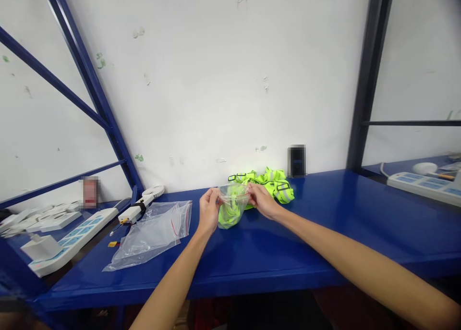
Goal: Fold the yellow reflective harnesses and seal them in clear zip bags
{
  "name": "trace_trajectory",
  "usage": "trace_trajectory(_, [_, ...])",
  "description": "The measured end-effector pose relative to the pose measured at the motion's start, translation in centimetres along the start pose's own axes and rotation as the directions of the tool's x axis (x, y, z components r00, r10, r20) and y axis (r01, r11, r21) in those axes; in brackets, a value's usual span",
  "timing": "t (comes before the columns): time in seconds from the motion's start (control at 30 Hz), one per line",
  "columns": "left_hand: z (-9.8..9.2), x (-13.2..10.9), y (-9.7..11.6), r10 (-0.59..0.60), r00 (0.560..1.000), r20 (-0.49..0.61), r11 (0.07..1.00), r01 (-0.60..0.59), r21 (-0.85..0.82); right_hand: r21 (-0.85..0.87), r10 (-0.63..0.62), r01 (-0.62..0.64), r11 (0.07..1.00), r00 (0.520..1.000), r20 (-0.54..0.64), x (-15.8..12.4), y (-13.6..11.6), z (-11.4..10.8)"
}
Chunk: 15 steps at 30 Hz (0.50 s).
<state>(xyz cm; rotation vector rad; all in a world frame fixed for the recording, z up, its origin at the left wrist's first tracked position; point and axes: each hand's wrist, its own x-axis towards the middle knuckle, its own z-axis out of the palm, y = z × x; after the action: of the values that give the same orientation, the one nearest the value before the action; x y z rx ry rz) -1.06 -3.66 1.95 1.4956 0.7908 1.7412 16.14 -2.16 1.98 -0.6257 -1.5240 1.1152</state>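
A clear zip bag hangs between my two hands over the blue table, with a bundle of neon-yellow strap inside it. My left hand pinches the left end of the bag's top edge. At the right end, the fingers of my right hand are closed on the same edge. Just behind the bag lies a heap of neon-yellow reflective straps with black buckles and grey bands. My right hand partly hides that heap.
Flat clear zip bags lie on the blue table at left, beside a white handheld fan. Power strips stand at the left and right. A dark blurred box leans near the wall. Blue posts frame the table.
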Motion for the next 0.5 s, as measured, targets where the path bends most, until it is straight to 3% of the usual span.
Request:
trace_trajectory(0.1, [-0.8,0.0,0.2,0.090,0.996,0.002,0.992,-0.090,0.094,-0.093,-0.052,0.059,0.994,0.996,0.077,-0.5,-1.0,-0.4])
trace_trajectory(0.2, [-1.2,-0.2,-0.3,0.185,0.981,-0.060,0.903,-0.146,0.404,-0.269,-0.120,0.147,0.952,0.986,0.116,-1.3,-1.6,-0.5])
trace_trajectory(0.27, [-1.5,-0.2,-1.0,0.125,0.986,-0.112,0.805,-0.035,0.592,-0.380,-0.114,0.176,0.908,0.977,0.179,-1.7,-1.7,-0.7])
trace_trajectory(0.37, [-1.9,0.0,-2.5,-0.087,0.984,-0.155,0.678,0.172,0.715,-0.452,-0.012,0.126,0.883,0.969,0.247,-2.2,-1.7,-1.1])
trace_trajectory(0.5, [-2.1,-0.5,-3.5,-0.230,0.973,-0.026,0.609,0.165,0.776,-0.533,0.181,-0.045,0.845,0.962,0.205,-3.3,-2.7,-2.0])
